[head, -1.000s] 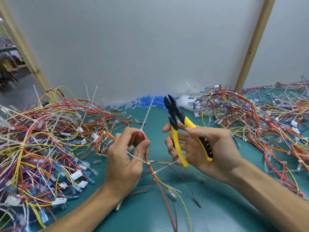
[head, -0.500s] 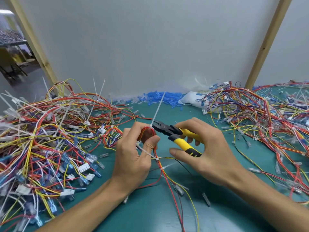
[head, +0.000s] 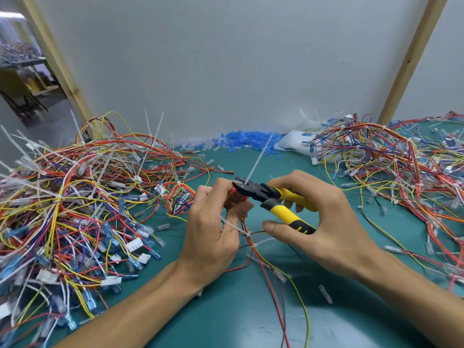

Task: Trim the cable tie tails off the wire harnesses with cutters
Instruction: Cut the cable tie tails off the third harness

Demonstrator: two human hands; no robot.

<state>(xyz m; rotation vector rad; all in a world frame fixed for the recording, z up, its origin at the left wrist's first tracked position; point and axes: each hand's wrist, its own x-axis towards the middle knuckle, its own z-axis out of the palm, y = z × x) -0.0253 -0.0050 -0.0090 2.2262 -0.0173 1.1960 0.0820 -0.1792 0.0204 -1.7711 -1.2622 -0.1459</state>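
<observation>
My left hand grips a small wire harness of red, yellow and black wires over the green table. A long white cable tie tail sticks up and to the right from the bundle at my fingertips. My right hand holds the yellow-handled cutters; their black jaws sit around the base of that tail, right against my left fingers. A second white tie tail crosses below my left thumb.
A big heap of harnesses with uncut white tie tails fills the left side. Another harness pile lies at the right. Blue connector sleeves and a white bag sit along the back wall. Green table surface lies in front.
My right hand swung the cutters down from upright and brought the jaws left onto the base of the tie tail. My left hand kept its grip on the harness.
</observation>
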